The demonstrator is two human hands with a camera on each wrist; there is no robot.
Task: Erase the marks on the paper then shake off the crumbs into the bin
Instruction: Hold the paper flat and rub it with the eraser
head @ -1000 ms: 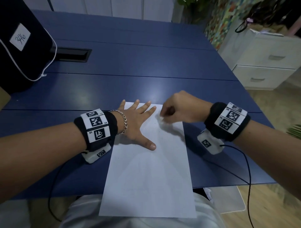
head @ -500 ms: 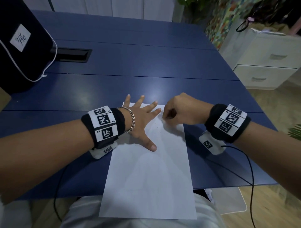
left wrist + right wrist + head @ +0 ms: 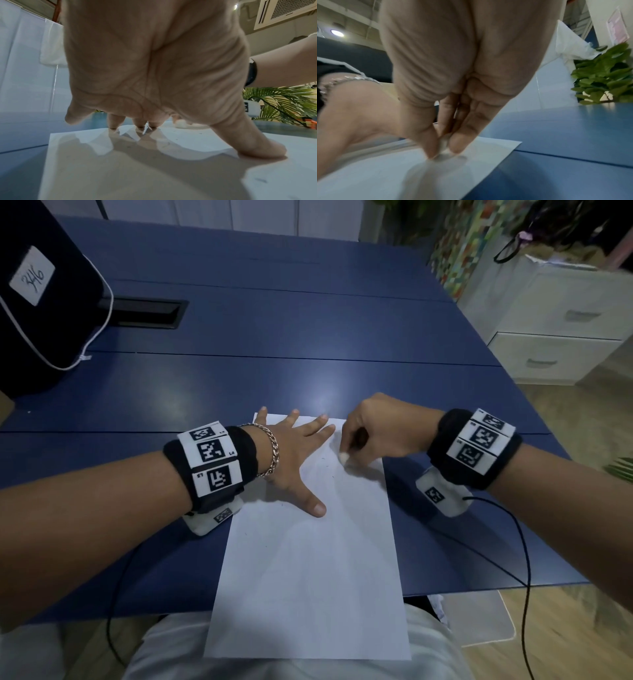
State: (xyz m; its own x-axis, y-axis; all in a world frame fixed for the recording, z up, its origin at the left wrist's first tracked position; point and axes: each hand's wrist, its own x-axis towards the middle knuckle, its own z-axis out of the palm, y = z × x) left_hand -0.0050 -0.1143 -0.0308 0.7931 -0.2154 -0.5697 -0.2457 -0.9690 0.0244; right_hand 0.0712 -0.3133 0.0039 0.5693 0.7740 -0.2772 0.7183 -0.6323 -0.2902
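A white sheet of paper (image 3: pixel 308 570) lies on the blue table (image 3: pixel 274 344), its near end hanging over the edge onto my lap. My left hand (image 3: pixel 294 457) presses flat on the paper's far left part, fingers spread straight. My right hand (image 3: pixel 373 429) pinches a small white eraser (image 3: pixel 343 456), whose tip touches the paper near its far right corner. In the right wrist view thumb and fingers close round the eraser (image 3: pixel 444 145) against the paper (image 3: pixel 385 175). Faint dark specks (image 3: pixel 327 469) lie on the sheet between my hands. The left wrist view shows my fingertips (image 3: pixel 140 125) and thumb on the paper (image 3: pixel 137 169).
A black bag (image 3: pixel 37 296) with a white label stands at the far left. A dark cable slot (image 3: pixel 144 311) sits in the table beside it. White drawers (image 3: pixel 555 330) stand on the right. A pale flat object (image 3: pixel 479 618) lies on the floor by my right thigh.
My right hand has slid the eraser toward me along the paper's right side, so its white tip shows. My left hand has shifted slightly forward and right on the sheet.
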